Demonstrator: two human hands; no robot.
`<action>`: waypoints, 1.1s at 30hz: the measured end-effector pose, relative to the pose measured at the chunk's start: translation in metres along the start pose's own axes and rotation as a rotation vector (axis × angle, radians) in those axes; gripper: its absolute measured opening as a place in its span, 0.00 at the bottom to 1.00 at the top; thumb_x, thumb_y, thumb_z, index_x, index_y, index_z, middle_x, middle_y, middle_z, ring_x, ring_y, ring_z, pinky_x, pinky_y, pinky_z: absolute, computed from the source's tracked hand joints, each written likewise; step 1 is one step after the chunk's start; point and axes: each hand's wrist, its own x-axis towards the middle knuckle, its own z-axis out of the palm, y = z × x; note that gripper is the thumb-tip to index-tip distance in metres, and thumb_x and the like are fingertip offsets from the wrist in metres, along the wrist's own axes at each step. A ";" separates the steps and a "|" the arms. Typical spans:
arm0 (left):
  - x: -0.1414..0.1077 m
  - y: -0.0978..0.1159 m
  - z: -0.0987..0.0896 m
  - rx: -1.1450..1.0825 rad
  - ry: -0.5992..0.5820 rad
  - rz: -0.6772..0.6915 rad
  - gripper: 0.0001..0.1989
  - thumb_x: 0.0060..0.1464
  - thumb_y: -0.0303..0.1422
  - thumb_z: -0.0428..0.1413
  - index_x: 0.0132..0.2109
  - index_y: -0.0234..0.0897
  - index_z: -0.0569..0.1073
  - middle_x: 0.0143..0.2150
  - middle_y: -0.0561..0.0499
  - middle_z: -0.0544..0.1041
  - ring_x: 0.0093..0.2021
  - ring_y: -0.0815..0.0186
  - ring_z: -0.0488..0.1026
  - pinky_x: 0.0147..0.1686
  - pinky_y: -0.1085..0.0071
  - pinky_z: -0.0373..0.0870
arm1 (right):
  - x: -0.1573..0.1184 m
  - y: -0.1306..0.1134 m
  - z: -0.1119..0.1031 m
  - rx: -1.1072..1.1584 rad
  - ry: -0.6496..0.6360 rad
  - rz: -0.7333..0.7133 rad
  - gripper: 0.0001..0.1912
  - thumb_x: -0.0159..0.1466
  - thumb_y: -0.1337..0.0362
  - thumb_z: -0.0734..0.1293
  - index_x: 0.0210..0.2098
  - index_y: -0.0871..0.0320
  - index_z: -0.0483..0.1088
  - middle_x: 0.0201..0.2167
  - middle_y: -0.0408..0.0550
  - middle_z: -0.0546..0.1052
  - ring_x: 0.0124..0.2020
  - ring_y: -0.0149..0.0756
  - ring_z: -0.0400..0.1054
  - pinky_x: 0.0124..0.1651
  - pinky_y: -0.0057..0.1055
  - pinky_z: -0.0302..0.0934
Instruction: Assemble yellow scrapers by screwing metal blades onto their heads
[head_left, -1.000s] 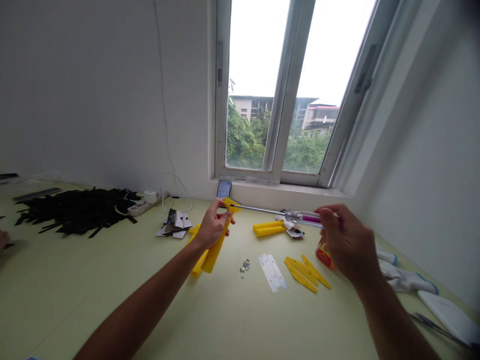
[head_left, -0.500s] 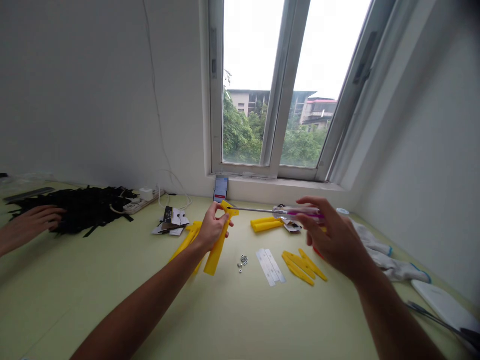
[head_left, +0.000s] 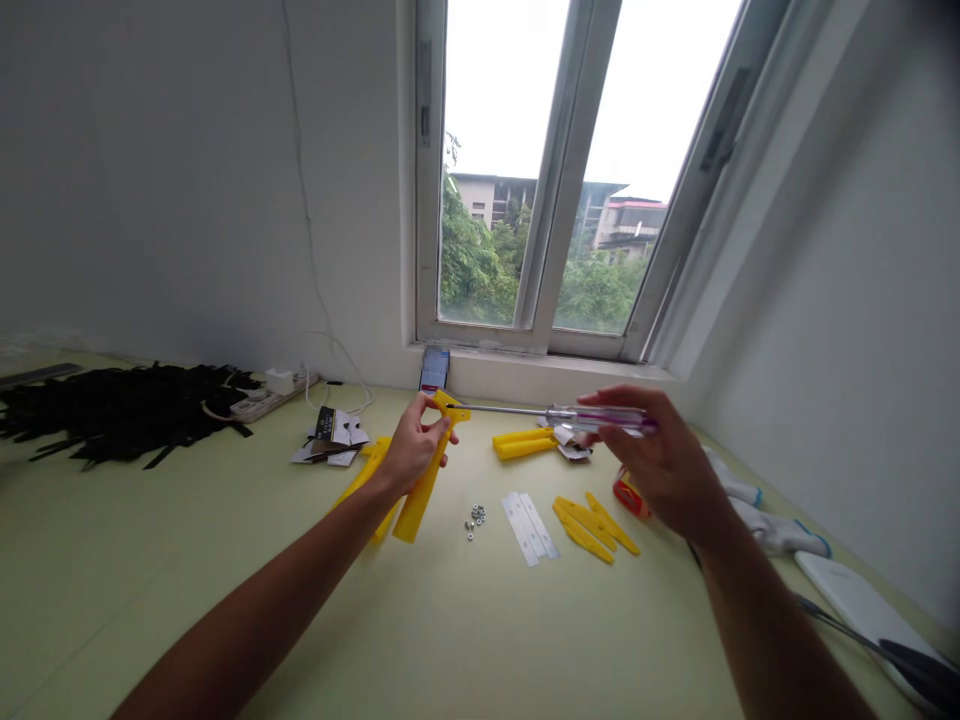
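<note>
My left hand [head_left: 412, 443] grips a yellow plastic handle piece [head_left: 422, 493], its wider end up and tilted above the table. My right hand [head_left: 651, 440] holds a screwdriver [head_left: 559, 412] by its clear and purple handle, the shaft level and pointing left. The screwdriver's tip meets the wide end of the yellow piece; any screw there is too small to make out. Behind my left wrist lie more yellow pieces [head_left: 360, 482], partly hidden. Small nuts and screws [head_left: 475, 518] lie below the hands, beside flat metal strips [head_left: 529, 528] and flat yellow pieces [head_left: 592, 525].
A heap of black strips [head_left: 120, 410] and a power strip [head_left: 262, 400] lie at the left. Small cards [head_left: 334, 437] and a phone [head_left: 434, 370] are near the wall. Gloves [head_left: 780, 530], a red-orange object [head_left: 630, 494] and a white flat object [head_left: 862, 610] sit at the right.
Another person's hand has left the black strips at the left. My right fingers have shifted on the screwdriver handle, its tip still at the yellow piece. The view has turned slightly.
</note>
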 end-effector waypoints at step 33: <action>0.002 0.006 -0.004 0.032 0.026 0.067 0.16 0.50 0.38 0.60 0.41 0.40 0.61 0.34 0.54 0.73 0.24 0.69 0.74 0.15 0.76 0.69 | -0.002 0.006 0.001 -0.054 -0.047 -0.110 0.17 0.65 0.53 0.63 0.50 0.53 0.65 0.38 0.49 0.77 0.33 0.38 0.74 0.35 0.35 0.68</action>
